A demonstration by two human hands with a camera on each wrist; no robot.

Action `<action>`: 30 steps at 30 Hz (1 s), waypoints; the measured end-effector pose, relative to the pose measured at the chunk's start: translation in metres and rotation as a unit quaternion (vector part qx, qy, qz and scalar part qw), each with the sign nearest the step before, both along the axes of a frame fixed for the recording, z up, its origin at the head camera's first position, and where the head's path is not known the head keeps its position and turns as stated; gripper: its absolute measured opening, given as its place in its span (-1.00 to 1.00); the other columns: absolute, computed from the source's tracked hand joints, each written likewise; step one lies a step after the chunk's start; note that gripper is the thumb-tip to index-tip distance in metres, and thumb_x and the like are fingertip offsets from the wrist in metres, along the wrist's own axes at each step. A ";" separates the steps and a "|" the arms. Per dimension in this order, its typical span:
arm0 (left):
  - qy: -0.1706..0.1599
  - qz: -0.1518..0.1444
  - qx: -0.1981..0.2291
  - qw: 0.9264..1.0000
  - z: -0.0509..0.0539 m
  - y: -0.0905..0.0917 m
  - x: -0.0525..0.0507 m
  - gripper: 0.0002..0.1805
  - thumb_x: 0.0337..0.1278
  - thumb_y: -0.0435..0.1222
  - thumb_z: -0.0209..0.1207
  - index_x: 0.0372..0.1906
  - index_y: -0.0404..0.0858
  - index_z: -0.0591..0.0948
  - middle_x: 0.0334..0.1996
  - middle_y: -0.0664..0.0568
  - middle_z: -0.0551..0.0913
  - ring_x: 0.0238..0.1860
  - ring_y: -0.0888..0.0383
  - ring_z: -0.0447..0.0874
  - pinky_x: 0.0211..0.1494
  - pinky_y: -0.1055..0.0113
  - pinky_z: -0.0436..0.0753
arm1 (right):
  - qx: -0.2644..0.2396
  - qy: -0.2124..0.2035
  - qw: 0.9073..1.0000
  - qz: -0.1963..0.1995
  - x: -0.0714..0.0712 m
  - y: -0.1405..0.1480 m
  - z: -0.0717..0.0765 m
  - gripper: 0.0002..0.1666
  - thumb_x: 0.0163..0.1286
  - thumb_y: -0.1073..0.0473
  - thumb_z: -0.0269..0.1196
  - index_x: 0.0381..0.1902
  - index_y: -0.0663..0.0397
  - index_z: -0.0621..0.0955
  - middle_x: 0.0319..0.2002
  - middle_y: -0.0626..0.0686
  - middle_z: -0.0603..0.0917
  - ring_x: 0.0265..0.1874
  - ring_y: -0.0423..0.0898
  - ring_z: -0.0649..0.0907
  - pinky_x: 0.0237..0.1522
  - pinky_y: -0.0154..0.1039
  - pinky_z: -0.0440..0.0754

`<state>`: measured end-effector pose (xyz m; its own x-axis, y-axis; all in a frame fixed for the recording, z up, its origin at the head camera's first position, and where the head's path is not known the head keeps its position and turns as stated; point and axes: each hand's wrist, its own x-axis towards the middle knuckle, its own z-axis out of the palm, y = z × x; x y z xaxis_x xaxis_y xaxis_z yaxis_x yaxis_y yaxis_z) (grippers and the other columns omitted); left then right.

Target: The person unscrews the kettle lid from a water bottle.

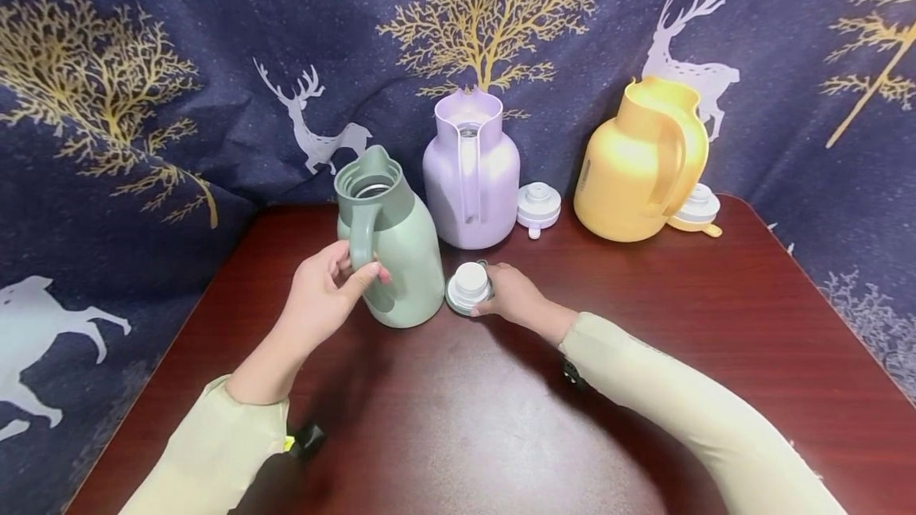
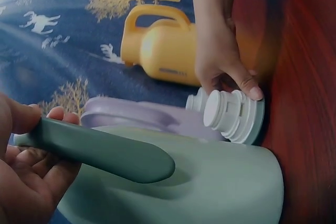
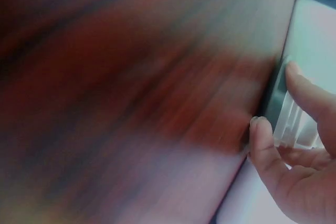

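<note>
A pale green thermos jug with no lid on its mouth stands left of centre in the head view. My left hand grips its darker green handle, thumb on one side and fingers on the other. Just right of the jug's base, a white stopper lid with a green rim sits with its white part up. Finger and thumb of my right hand hold this lid by its edge; the right wrist view shows the fingertips against the rim, low by the table.
Behind stand a lilac jug and, farther right, a yellow jug, both without lids. A white and lilac lid lies beside the lilac jug, a white and yellow lid beside the yellow one. A patterned blue cloth hangs behind the reddish-brown table.
</note>
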<state>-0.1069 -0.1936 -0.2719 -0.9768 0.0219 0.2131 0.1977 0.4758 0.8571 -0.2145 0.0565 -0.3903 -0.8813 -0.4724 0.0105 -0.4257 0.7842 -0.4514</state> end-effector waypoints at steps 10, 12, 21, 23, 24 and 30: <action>-0.027 0.002 -0.017 0.999 0.003 -0.030 -0.012 -0.75 0.44 -0.35 0.15 0.03 -0.46 0.56 -0.47 0.61 0.65 -0.26 0.56 0.61 -0.08 0.63 0.48 | -0.001 -0.006 1.000 0.000 -0.010 -0.027 0.002 -0.32 0.05 0.14 0.60 0.08 0.37 0.64 -0.06 0.26 0.79 0.06 0.21 0.72 0.22 0.02 0.63; -0.024 -0.001 -0.021 0.999 0.003 -0.036 -0.015 -0.74 0.45 -0.34 0.14 0.05 -0.47 0.55 -0.47 0.62 0.64 -0.26 0.56 0.60 -0.08 0.64 0.47 | -0.003 -0.008 1.000 0.002 -0.012 -0.033 0.002 -0.36 0.06 0.16 0.59 0.06 0.35 0.65 -0.07 0.26 0.79 0.05 0.21 0.72 0.21 0.02 0.63; -0.034 -0.033 0.011 0.999 0.001 -0.058 -0.032 -0.73 0.49 -0.39 0.08 0.07 -0.54 0.49 -0.44 0.58 0.65 -0.21 0.55 0.60 -0.01 0.66 0.48 | -0.016 -0.015 0.999 -0.038 -0.016 -0.057 -0.002 -0.41 0.05 0.18 0.61 0.02 0.31 0.67 -0.06 0.26 0.79 0.07 0.20 0.72 0.20 0.01 0.64; -0.035 -0.033 0.016 0.999 0.000 -0.062 -0.035 -0.75 0.50 -0.37 0.08 0.05 -0.52 0.50 -0.43 0.58 0.66 -0.20 0.55 0.61 0.01 0.67 0.49 | -0.028 -0.015 0.998 -0.045 -0.018 -0.062 -0.002 -0.40 0.05 0.18 0.61 0.03 0.30 0.67 -0.06 0.25 0.79 0.06 0.19 0.73 0.20 0.00 0.65; -0.034 -0.034 0.019 0.999 0.000 -0.064 -0.037 -0.76 0.51 -0.37 0.08 0.04 -0.51 0.51 -0.43 0.57 0.67 -0.19 0.55 0.61 0.02 0.66 0.48 | -0.033 -0.014 0.998 -0.046 -0.020 -0.065 -0.003 -0.40 0.05 0.18 0.61 0.04 0.30 0.67 -0.06 0.25 0.79 0.06 0.19 0.73 0.19 0.00 0.65; -0.028 -0.035 0.026 0.999 0.002 -0.078 -0.047 -0.81 0.54 -0.33 0.05 0.00 -0.40 0.53 -0.42 0.56 0.68 -0.14 0.53 0.61 0.05 0.65 0.45 | -0.057 -0.020 0.997 -0.055 -0.028 -0.080 -0.002 -0.39 0.08 0.18 0.59 0.08 0.29 0.67 -0.04 0.23 0.79 0.07 0.17 0.73 0.21 -0.03 0.65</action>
